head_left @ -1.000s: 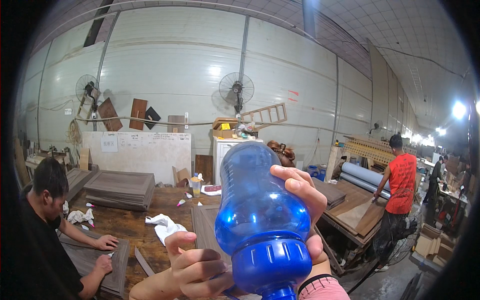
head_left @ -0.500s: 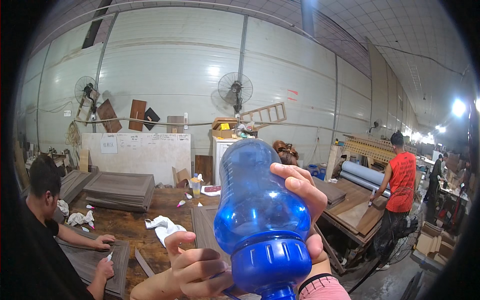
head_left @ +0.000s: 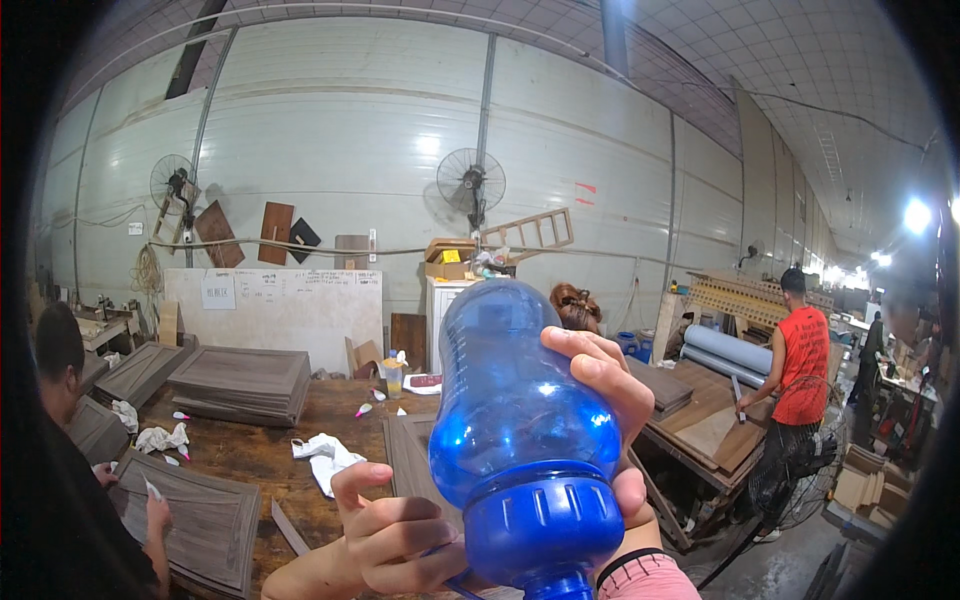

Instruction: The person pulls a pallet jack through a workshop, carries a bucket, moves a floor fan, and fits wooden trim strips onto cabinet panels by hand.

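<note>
A large see-through blue water bottle [head_left: 525,400] is tilted bottom up in front of me. Its ribbed blue cap [head_left: 545,525] and narrow spout point down toward the lower edge. My right hand [head_left: 610,400] is wrapped round the bottle's right side, a pink sleeve at its wrist. Beside the cap, my left hand [head_left: 400,535] has its fingers curled in, closed on a thin blue strap [head_left: 452,548] that is mostly hidden.
A wooden table [head_left: 340,400] carries stacked dark panels [head_left: 240,380], a white glove [head_left: 325,458] and a plastic cup [head_left: 393,375]. At left, a co-worker in black handles a panel [head_left: 190,515]. Another in a red top [head_left: 802,350] stands at a bench on the right.
My hands and the bottle stay nearly still. The co-worker at left has leaned back and lifted the panel's edge with their hands. The red-topped person's arm has shifted.
</note>
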A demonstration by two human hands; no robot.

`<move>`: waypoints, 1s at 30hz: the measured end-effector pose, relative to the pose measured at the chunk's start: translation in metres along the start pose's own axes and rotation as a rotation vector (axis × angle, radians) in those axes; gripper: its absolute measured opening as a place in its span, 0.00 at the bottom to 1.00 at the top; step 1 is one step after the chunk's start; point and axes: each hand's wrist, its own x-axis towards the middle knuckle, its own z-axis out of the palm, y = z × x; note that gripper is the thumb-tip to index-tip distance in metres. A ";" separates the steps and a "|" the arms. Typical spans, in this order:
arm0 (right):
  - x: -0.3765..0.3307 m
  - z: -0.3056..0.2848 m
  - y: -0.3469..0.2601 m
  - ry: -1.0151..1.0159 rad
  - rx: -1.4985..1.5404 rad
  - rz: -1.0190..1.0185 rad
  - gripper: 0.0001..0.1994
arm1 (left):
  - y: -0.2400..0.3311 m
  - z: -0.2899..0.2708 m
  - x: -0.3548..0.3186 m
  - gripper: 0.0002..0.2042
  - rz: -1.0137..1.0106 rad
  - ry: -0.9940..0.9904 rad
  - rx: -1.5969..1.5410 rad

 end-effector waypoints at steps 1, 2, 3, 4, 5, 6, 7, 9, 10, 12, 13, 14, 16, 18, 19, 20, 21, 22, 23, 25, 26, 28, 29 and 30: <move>0.000 0.001 0.001 0.001 -0.002 0.001 0.42 | 0.000 0.000 0.000 0.06 -0.001 0.003 -0.010; 0.000 0.002 0.002 0.012 -0.002 -0.010 0.42 | 0.000 0.000 0.000 0.06 -0.001 0.003 -0.010; 0.000 0.003 0.003 0.024 -0.002 -0.020 0.42 | 0.001 -0.001 0.000 0.07 -0.007 0.000 -0.010; 0.000 0.003 0.002 0.024 -0.002 -0.020 0.42 | 0.001 -0.001 0.000 0.07 -0.012 -0.002 -0.011; 0.001 0.004 0.002 0.019 -0.003 -0.026 0.41 | 0.000 -0.002 -0.001 0.07 -0.013 -0.002 -0.010; 0.001 0.004 0.003 0.014 -0.003 -0.032 0.41 | 0.000 -0.003 -0.001 0.06 -0.008 -0.004 -0.010; 0.002 0.005 0.003 0.013 -0.003 -0.032 0.41 | -0.001 -0.003 -0.002 0.06 -0.003 -0.006 -0.010; 0.002 0.005 0.001 0.019 -0.012 -0.052 0.41 | 0.001 -0.004 0.000 0.06 0.001 -0.001 -0.010; 0.002 0.005 0.001 0.020 -0.013 -0.053 0.41 | 0.002 -0.004 0.001 0.06 0.004 0.003 -0.008; 0.000 0.006 0.006 0.025 -0.039 -0.077 0.41 | 0.001 -0.004 0.002 0.06 0.005 0.014 -0.008; 0.000 0.006 0.005 0.024 -0.038 -0.077 0.41 | 0.001 -0.004 0.002 0.06 0.006 0.025 -0.010; 0.000 0.006 0.002 0.020 -0.034 -0.054 0.41 | 0.001 -0.005 0.002 0.06 0.007 0.025 -0.009; 0.001 0.006 -0.005 0.017 -0.030 -0.031 0.41 | 0.001 -0.007 0.001 0.06 0.003 0.011 -0.016; 0.002 0.005 -0.011 0.000 -0.024 0.017 0.42 | 0.002 -0.008 0.002 0.06 0.006 0.003 -0.011; 0.002 0.005 -0.010 0.001 -0.026 0.016 0.42 | 0.003 -0.008 0.002 0.07 0.007 -0.006 -0.005; 0.002 0.006 -0.005 0.007 -0.018 -0.011 0.42 | 0.003 -0.009 0.001 0.07 0.005 -0.006 -0.002; 0.003 0.008 -0.003 0.012 -0.011 -0.038 0.42 | 0.002 -0.009 0.001 0.07 -0.001 -0.005 0.002; 0.003 0.008 -0.002 0.010 -0.009 -0.037 0.42 | 0.002 -0.009 0.000 0.07 -0.007 -0.005 0.007; 0.002 0.007 -0.002 0.007 -0.004 -0.032 0.42 | 0.003 -0.009 0.001 0.07 -0.005 -0.007 0.008; 0.001 0.004 -0.004 0.007 0.003 -0.029 0.42 | 0.005 -0.009 0.001 0.07 0.001 -0.028 0.007; 0.002 0.005 -0.004 0.016 0.004 -0.031 0.42 | 0.005 -0.009 0.002 0.07 0.000 -0.027 0.006; 0.002 0.006 -0.006 0.026 0.004 -0.034 0.42 | 0.005 -0.008 0.003 0.07 0.002 -0.019 0.012; 0.002 0.006 -0.006 0.024 0.004 -0.035 0.42 | 0.005 -0.008 0.003 0.07 0.002 -0.019 0.014; 0.002 0.006 -0.006 0.023 0.004 -0.037 0.43 | 0.004 -0.008 0.002 0.07 0.004 -0.014 0.013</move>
